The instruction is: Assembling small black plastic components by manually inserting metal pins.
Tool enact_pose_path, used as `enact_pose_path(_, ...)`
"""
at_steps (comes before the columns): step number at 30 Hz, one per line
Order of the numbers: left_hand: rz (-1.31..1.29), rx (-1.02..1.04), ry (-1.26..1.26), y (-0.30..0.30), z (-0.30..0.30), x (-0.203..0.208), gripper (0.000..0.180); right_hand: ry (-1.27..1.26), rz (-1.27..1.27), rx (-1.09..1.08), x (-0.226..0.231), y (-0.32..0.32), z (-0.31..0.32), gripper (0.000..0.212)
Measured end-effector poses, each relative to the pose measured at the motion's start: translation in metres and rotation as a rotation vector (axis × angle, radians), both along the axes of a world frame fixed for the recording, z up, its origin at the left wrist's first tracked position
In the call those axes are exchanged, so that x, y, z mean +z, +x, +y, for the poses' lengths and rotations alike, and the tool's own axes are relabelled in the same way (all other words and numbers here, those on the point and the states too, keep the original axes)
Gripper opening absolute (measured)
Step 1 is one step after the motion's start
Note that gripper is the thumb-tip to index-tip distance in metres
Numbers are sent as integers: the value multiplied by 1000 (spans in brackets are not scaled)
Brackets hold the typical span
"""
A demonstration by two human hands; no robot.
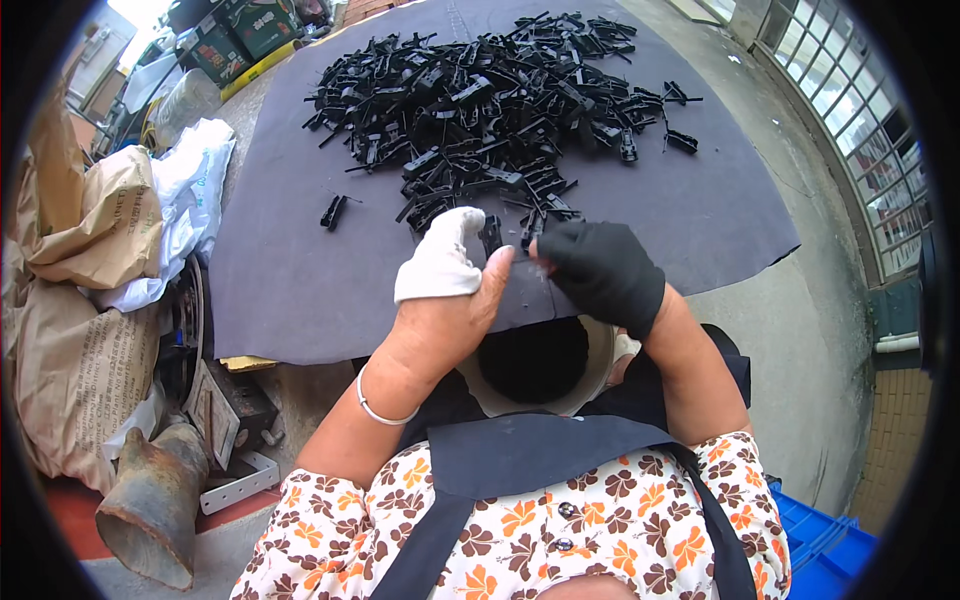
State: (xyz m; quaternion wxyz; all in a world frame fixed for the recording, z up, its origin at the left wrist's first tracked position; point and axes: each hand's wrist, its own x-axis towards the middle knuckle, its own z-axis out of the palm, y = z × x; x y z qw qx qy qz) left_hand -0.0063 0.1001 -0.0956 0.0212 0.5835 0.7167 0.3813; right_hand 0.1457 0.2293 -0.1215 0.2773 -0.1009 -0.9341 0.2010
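Above the table, the left hand curls, apparently pinching a part; beside it, the right hand is curled, its hold too blurred to tell. Two-handed handling seems underway; the next move needs a steady pinch.

The small black part at my left fingers is narrow and elongated, standing end-on between thumb and forefinger; I cannot tell whether it is gripped or lies just behind them. A similar piece lies just beside my right fingers, at the near edge of the pile. That pile is a jumble of black, slotted bodies with thin prongs, tilted every way across the table. One loose piece lies apart on the left, another on the right.
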Motion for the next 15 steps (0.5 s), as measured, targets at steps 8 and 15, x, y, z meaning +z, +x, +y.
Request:
enact_pose_path(8, -494, -136, -138, -4, 2, -2, 26, -221, 163, 79, 1, -2, -23, 25)
enact_pose_path(15, -1038, -249, -313, -1, -3, 1, 32, -259, 229, 210, 12, -1, -29, 18)
